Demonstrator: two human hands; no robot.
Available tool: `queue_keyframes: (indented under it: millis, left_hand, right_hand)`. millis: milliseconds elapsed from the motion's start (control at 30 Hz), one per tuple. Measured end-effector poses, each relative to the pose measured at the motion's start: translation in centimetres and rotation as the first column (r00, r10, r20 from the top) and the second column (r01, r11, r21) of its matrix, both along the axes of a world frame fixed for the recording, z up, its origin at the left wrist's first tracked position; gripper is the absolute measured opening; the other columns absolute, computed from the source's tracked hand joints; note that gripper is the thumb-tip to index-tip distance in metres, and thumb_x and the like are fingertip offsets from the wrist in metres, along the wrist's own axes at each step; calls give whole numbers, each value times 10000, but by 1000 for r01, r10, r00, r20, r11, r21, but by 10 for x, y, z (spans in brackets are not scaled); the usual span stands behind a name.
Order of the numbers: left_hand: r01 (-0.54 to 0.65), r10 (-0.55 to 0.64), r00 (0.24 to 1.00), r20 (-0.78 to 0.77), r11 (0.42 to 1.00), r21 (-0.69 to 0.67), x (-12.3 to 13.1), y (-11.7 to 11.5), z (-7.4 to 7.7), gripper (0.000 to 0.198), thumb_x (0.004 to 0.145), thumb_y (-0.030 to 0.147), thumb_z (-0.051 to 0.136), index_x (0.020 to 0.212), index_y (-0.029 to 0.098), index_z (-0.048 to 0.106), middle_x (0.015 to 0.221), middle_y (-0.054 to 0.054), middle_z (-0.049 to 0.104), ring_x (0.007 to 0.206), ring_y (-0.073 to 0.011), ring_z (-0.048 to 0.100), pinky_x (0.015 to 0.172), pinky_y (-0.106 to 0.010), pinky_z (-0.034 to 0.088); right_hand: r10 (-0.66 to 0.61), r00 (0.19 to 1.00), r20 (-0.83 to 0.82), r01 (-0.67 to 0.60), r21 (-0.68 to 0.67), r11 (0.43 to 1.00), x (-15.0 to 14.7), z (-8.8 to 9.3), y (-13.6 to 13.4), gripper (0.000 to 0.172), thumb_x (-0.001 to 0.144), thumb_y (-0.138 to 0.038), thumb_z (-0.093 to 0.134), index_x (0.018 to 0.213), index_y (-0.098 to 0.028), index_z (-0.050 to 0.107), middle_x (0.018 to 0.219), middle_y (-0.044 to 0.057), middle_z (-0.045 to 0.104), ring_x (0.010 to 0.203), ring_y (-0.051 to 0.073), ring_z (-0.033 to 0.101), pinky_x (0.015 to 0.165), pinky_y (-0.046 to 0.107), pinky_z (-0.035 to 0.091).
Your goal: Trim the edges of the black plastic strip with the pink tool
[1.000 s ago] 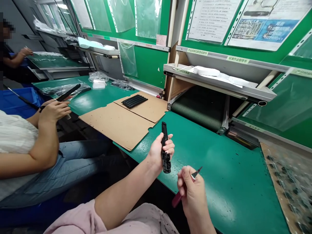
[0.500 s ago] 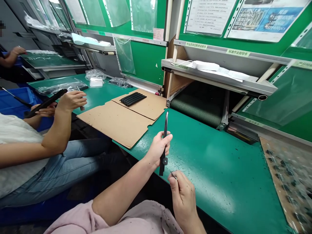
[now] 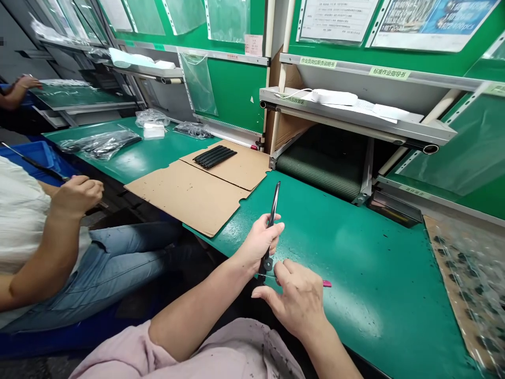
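Left hand (image 3: 258,242) is raised out in front, bare forearm running in from the lower left, fingers and thumb curled in a closed grip with the thumb on top and the knuckles facing left. Right hand (image 3: 298,300) sits just below and beside it, back of the hand up, wrist bent, fingers (image 3: 265,296) pointing left toward the left hand in a loose pinch.

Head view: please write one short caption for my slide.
Left hand holds a slim black part upright; right hand works at its base.
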State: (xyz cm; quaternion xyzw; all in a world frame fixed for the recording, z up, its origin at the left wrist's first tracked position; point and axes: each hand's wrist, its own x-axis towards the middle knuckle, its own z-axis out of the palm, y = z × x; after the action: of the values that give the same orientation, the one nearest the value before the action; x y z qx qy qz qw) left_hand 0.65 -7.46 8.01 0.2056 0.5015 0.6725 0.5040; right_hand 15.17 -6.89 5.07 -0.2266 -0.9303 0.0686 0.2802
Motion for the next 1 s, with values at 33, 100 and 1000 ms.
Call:
queue_keyframes:
  millis: [33,100,1000]
  left_hand:
    - [-10,10,1000,13,1000,2,0,0,0,354,781,299,669,1054,225,455,528,132,326,363,-31,183,350,-177,127]
    - [-38,38,999,37,999,3,-1,1,0,360,771,297,681,1043,226,455,539,130,337,362,-27,194,350,-174,129]
    - [-255,226,952,207,959,123,-19,3,5,226,846,277,634,1016,194,512,611,87,425,358,-14,256,322,-139,213]
  right_hand:
    - [-3,1000,-7,3,6,1000,0,-1,0,659,914,-773,279,650,-204,479,595,-4,493,541,144,464,564,320,210]
    - [-3,1000,-22,4,16,1000,-1,-3,-1,650,948,-731,262,632,-203,473,584,-3,488,531,143,451,564,324,208]
    - [133,980,-149,-137,-17,990,-3,-20,-8,632,962,-691,332,572,-199,402,520,-30,426,483,124,404,533,319,194]
